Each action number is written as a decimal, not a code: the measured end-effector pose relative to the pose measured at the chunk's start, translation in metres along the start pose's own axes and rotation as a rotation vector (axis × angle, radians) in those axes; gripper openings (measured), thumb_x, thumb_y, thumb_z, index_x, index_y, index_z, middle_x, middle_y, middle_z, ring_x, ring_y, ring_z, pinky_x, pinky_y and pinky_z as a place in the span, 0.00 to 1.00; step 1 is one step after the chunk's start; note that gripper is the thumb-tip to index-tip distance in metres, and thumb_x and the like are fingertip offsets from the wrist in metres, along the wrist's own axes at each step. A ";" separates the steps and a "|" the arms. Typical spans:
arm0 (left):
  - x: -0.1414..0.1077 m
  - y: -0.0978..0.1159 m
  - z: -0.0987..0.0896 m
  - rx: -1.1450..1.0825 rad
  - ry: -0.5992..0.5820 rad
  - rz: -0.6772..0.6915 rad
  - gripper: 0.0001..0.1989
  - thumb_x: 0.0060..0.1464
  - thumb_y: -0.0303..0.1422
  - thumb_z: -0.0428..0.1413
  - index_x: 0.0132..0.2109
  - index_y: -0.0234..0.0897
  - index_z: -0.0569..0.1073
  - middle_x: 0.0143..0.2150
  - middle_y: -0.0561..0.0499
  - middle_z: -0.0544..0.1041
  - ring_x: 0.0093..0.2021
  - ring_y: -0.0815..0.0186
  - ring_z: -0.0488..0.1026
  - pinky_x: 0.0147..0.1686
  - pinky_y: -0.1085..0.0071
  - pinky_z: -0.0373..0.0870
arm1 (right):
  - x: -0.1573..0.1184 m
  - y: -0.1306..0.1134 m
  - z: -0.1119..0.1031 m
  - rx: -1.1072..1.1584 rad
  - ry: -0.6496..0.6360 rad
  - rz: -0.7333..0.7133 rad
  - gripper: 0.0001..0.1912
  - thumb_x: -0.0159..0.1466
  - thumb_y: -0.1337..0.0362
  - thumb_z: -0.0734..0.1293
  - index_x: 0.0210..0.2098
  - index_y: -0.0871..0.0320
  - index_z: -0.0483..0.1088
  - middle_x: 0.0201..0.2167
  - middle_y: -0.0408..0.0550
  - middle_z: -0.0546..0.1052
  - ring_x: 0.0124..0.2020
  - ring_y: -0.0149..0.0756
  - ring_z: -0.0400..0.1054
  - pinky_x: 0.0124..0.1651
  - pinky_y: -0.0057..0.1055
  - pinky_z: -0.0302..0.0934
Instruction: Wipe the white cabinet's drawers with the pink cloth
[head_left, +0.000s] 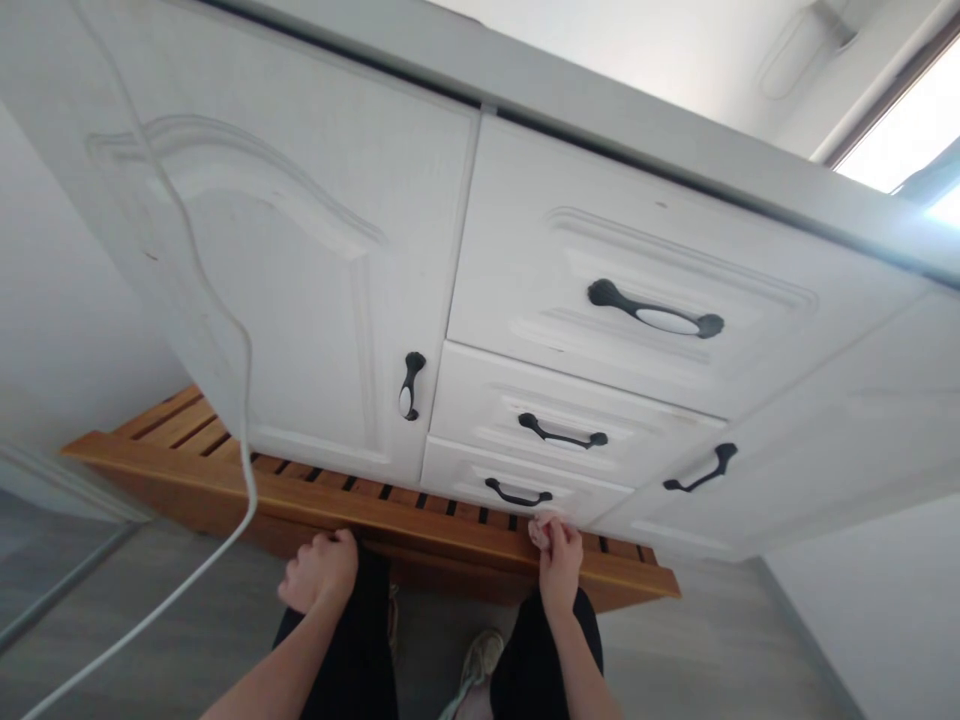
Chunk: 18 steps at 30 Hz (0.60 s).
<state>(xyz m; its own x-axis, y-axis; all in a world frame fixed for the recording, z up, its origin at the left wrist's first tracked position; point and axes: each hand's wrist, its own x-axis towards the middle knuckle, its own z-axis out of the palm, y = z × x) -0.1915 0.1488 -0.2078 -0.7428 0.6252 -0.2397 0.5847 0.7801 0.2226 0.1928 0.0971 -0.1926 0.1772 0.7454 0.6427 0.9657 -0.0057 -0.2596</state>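
Note:
My right hand [561, 565] pinches a small crumpled pinkish cloth [538, 530] against the front rail of a slatted wooden rack [442, 528] at floor level. Just above that hand is the lowest white drawer [457, 475] with its black handle [517, 493]. Curled into a fist, my left hand [321, 572] rests at my left knee, close to the same wooden rail. Nothing shows in its fingers, though their undersides are turned away.
A white cabinet with a door [292, 330], several drawers and dark handles stands over the rack. A white cable [246, 400] hangs down across its left side to the floor. My shoes [484, 655] are below the rail. A bright window [900, 130] lies at upper right.

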 end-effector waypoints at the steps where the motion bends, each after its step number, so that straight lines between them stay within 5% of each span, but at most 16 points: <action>1: 0.001 -0.001 0.000 -0.002 0.005 -0.001 0.26 0.61 0.43 0.40 0.47 0.35 0.79 0.48 0.38 0.79 0.51 0.47 0.74 0.45 0.55 0.65 | -0.001 -0.011 -0.005 0.048 -0.042 -0.022 0.20 0.60 0.74 0.59 0.49 0.55 0.73 0.42 0.53 0.71 0.40 0.41 0.68 0.42 0.38 0.67; 5: 0.004 -0.007 0.002 -0.005 0.029 -0.003 0.25 0.61 0.43 0.41 0.45 0.35 0.79 0.48 0.39 0.79 0.50 0.48 0.74 0.44 0.56 0.66 | 0.026 -0.063 -0.033 0.227 -0.162 -0.072 0.22 0.62 0.70 0.64 0.54 0.50 0.71 0.51 0.54 0.69 0.49 0.44 0.68 0.50 0.42 0.67; 8: 0.004 -0.008 0.004 0.001 0.050 0.001 0.25 0.62 0.43 0.40 0.45 0.36 0.79 0.48 0.40 0.79 0.50 0.49 0.74 0.44 0.56 0.65 | 0.067 -0.101 -0.034 0.158 0.095 -0.085 0.20 0.65 0.68 0.63 0.57 0.51 0.69 0.57 0.58 0.65 0.57 0.50 0.62 0.56 0.52 0.62; 11: 0.002 -0.006 0.004 0.001 0.050 0.014 0.25 0.62 0.43 0.40 0.44 0.37 0.79 0.47 0.42 0.79 0.50 0.50 0.74 0.44 0.57 0.65 | 0.091 -0.131 -0.008 0.050 0.310 -0.111 0.21 0.67 0.68 0.63 0.59 0.55 0.67 0.58 0.62 0.64 0.60 0.53 0.58 0.57 0.54 0.59; 18: 0.003 -0.004 -0.001 -0.012 0.005 0.023 0.24 0.61 0.43 0.41 0.44 0.37 0.78 0.48 0.40 0.79 0.50 0.48 0.74 0.44 0.55 0.66 | 0.085 -0.210 0.058 0.051 0.171 -0.392 0.21 0.68 0.62 0.65 0.59 0.39 0.69 0.56 0.49 0.74 0.57 0.46 0.62 0.55 0.46 0.55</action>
<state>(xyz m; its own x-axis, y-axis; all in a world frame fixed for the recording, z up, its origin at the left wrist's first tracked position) -0.1961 0.1476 -0.2082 -0.7308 0.6426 -0.2301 0.5976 0.7653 0.2391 -0.0065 0.2002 -0.1254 -0.1683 0.5637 0.8086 0.9564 0.2919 -0.0044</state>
